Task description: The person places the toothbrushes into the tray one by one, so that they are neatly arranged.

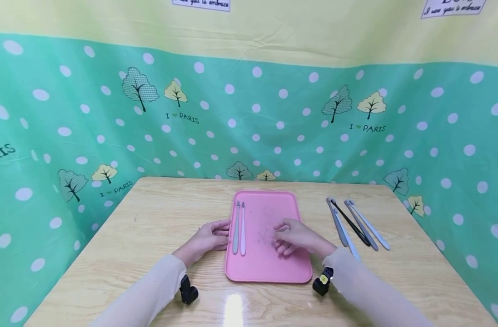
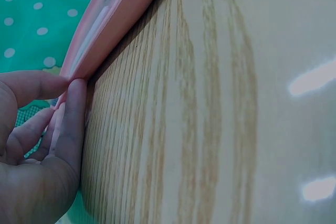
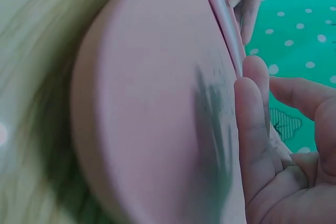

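A pink tray (image 1: 269,268) lies on the table. Along its left side rest two toothbrushes side by side, one grey-green (image 1: 236,234) and one pale pink-white (image 1: 243,234). My left hand (image 1: 208,238) holds the tray's left rim, thumb and finger meeting at the edge in the left wrist view. Above the right half of the tray hovers my right hand (image 1: 294,236), its fingers loosely bent and nothing between them; the right wrist view shows the fingertips apart from the toothbrushes (image 3: 227,22).
Right of the tray several more toothbrushes lie loosely together on the wooden table (image 1: 167,200): a black one (image 1: 353,225), grey ones (image 1: 363,229) and light blue ones (image 1: 371,227). A green dotted cloth (image 1: 216,100) hangs behind and beside the table.
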`<state>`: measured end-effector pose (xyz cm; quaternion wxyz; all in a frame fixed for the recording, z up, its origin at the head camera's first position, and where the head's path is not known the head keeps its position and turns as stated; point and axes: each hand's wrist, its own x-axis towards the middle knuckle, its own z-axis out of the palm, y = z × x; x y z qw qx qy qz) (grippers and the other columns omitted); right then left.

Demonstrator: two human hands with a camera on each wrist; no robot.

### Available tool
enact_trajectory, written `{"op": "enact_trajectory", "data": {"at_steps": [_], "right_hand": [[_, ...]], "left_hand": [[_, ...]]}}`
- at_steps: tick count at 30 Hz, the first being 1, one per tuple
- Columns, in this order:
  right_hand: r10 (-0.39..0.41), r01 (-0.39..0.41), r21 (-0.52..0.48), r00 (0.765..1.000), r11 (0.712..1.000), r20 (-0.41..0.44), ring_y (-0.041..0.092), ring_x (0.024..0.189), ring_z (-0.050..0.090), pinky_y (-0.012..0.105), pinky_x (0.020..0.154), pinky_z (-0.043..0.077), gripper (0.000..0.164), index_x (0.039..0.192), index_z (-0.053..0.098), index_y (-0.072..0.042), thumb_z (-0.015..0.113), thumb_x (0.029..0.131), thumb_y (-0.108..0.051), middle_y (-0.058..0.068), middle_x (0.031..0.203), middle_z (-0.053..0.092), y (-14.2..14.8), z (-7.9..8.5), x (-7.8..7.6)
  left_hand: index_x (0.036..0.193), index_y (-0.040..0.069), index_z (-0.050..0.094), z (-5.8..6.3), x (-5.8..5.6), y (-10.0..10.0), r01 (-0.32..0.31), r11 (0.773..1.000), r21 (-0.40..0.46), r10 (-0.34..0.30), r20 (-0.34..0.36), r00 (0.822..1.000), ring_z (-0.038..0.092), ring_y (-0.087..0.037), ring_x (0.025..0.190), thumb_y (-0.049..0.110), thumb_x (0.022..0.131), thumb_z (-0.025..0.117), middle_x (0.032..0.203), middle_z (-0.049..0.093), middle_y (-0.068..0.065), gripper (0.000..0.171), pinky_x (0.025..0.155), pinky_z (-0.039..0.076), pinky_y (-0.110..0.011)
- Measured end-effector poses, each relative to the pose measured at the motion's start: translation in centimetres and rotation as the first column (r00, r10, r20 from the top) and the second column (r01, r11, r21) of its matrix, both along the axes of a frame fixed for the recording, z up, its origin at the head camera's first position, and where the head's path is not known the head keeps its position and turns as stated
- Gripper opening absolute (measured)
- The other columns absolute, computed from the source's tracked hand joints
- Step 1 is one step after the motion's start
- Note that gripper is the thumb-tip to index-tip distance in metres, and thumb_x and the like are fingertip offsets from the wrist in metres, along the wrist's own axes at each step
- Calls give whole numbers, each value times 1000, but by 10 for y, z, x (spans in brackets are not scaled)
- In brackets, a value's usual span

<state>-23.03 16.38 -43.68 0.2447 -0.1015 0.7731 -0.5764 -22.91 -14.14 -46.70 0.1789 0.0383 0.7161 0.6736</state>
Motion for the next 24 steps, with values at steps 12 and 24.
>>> {"op": "enact_trajectory", "data": {"at_steps": [12,24], "right_hand": [[-67,69,56,997,996,-40,21,68,70,32,62,64,44,132,46,12,59,99,-14,17,89,70,42,9,0],[-142,148,99,988,984,-63,17,69,68,29,60,63,43,127,49,9,64,97,-18,16,93,68,89,11,2]], "left_hand": [[150,-1,41,1,0,1,-2,1000,-14,3,10,1000,62,-27,113,-6,89,68,137,53,-21,66,90,60,-37],[149,-2,42,-1,-1,0,-2,1000,-10,2,6,1000,62,-27,114,-5,89,68,137,53,-20,67,90,60,-37]]}}
